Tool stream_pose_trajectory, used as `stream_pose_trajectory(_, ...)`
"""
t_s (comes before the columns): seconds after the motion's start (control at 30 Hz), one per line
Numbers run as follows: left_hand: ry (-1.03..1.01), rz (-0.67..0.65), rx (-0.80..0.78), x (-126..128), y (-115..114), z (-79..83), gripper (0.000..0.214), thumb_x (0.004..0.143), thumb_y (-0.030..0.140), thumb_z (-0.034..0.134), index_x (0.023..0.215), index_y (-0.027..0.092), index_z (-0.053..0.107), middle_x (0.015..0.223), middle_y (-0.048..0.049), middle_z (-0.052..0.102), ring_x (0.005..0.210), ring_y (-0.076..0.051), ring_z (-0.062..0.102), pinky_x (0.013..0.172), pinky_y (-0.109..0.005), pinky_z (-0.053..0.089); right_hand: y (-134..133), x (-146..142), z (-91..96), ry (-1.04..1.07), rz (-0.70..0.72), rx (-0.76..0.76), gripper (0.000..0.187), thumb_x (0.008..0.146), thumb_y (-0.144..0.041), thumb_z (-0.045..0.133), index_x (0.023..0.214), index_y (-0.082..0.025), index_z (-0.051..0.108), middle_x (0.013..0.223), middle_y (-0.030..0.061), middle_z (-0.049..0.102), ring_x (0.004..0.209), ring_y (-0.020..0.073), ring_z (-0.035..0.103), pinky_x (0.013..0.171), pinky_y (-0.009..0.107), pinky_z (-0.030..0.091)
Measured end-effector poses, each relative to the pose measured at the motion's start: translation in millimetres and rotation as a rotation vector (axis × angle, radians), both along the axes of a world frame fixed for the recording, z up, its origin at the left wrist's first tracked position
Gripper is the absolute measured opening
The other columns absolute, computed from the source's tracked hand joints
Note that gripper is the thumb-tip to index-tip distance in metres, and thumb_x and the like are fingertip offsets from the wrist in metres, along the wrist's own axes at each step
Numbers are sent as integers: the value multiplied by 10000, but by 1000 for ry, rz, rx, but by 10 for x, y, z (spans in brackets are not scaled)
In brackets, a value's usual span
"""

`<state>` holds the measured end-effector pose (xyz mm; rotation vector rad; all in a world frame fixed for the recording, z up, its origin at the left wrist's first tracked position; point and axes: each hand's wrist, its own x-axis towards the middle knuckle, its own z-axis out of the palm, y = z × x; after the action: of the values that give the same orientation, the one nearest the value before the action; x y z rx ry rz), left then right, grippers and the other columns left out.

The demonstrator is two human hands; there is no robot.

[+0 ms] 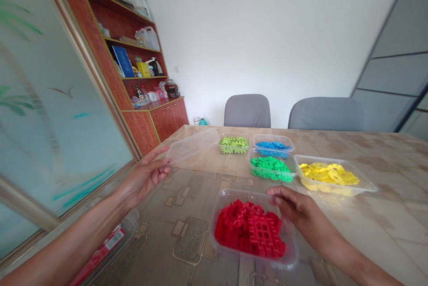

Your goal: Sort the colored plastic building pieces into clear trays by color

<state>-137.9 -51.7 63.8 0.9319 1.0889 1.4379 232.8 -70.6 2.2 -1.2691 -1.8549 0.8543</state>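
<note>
Head view: patterned table by white wall, left hand clamped on clear lid.

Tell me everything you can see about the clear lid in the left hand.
The lid is thin, see-through plastic, rectangular with rounded corners and a shallow raised rim. It is empty and off any tub. The left hand pinches its near edge between thumb and fingers, holding it nearly flat, just above the patterned table, left of the light green pieces.
</note>
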Motion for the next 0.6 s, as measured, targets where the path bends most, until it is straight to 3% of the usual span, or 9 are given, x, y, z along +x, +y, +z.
stream_pose_trajectory(0.23,-26,-25,-54,66,-116,-5,382,827,-42,503,1171,123,520,704,-23,618,495,-60,571,433,-108,492,254,-148,-84,44,-4,28,287,809,-392,454,848,-187,651,613,-16,537,535,140,460,479,233,365)
stream_pose_trajectory(0.6,15,-56,-141,452,-311,-109,458,821,26,586,1243,178,492,761,-9,620,502,-50,539,459,-129,485,352,-249,-57,88,12,-42,397,857,-479,414,946,-174,651,666,-7,575,548,142,512,533,252,407)
